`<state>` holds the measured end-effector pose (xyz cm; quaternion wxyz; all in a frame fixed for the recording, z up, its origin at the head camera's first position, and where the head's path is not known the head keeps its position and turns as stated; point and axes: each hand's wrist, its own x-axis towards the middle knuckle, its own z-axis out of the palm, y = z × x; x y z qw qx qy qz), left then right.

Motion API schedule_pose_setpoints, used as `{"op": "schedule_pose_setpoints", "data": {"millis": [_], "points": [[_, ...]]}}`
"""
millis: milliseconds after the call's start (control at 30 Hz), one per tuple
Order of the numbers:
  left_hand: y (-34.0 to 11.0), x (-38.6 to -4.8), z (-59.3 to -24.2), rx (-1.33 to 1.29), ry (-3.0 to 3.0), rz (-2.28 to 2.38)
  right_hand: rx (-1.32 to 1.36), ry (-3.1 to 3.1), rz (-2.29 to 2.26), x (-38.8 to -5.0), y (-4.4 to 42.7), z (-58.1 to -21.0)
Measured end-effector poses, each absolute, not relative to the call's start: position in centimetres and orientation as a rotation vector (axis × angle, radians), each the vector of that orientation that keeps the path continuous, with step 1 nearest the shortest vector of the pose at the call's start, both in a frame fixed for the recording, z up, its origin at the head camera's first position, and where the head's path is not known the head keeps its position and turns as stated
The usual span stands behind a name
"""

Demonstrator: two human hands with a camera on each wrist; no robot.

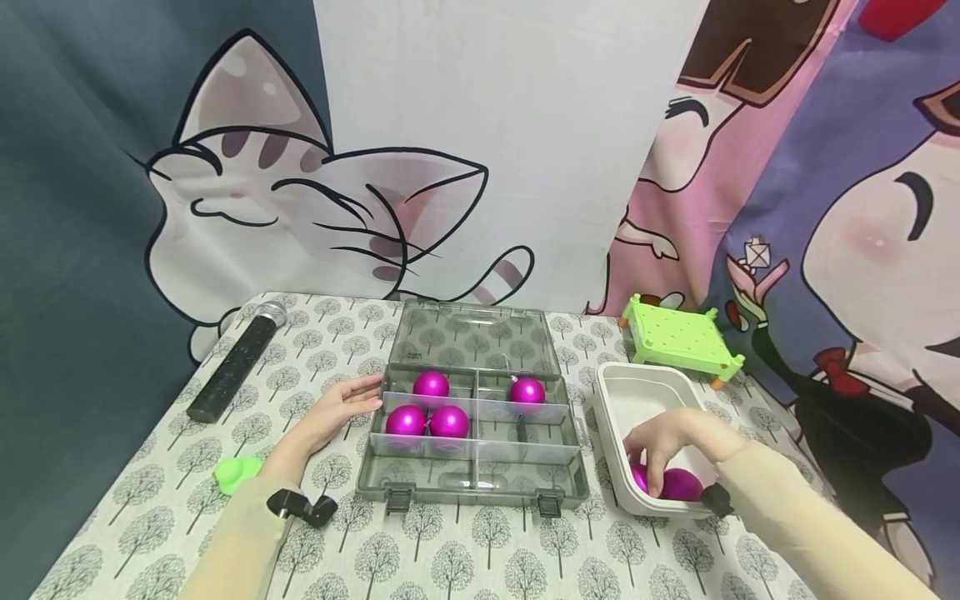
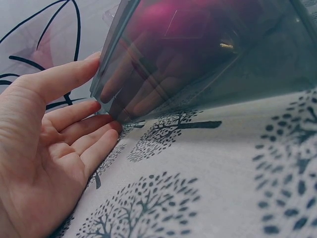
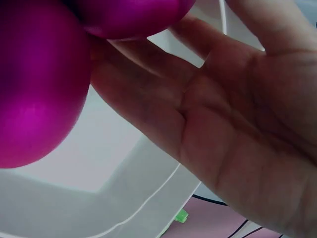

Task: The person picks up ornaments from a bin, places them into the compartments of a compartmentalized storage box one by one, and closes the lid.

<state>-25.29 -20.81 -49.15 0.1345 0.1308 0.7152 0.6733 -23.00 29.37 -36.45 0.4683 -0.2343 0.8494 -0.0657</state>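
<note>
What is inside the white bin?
Two magenta balls show at the near end of the white bin, where the right hand reaches in. The hand covers part of the left ball; whatever lies beneath the balls or behind the hand cannot be seen.

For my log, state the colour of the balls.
Shiny magenta; the balls show best in the head view.
</note>
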Motion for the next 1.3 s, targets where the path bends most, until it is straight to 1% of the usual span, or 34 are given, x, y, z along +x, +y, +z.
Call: {"op": "schedule_pose_setpoints", "data": {"millis": [200,467,667,1033,1100,1300], "points": [[-20.8,-25.2,-49.1,0.389,2.082,1.948,-0.634,2.081,-0.194,-23.1,29.7,-36.0],[-20.8,-25.2,-49.1,0.379,2.073,1.957,-0.647,2.095,-0.286,-23.6,30.5,-34.8],[-20.8,-25.2,-49.1,0.376,2.076,1.955,-0.640,2.102,-0.443,-24.1,31.7,-34.0],[-20.6,-25.3,-49.3,0.434,2.119,1.926,-0.787,2.222,-0.724,-24.7,34.6,-32.2],[-20.7,-25.3,-49.4,0.454,2.126,1.917,-0.815,2.257,-0.781,-24.8,34.8,-31.9],[-20.7,-25.3,-49.4,0.403,2.090,1.949,-0.859,2.395,-0.877,-25.6,34.8,-31.8]]}}
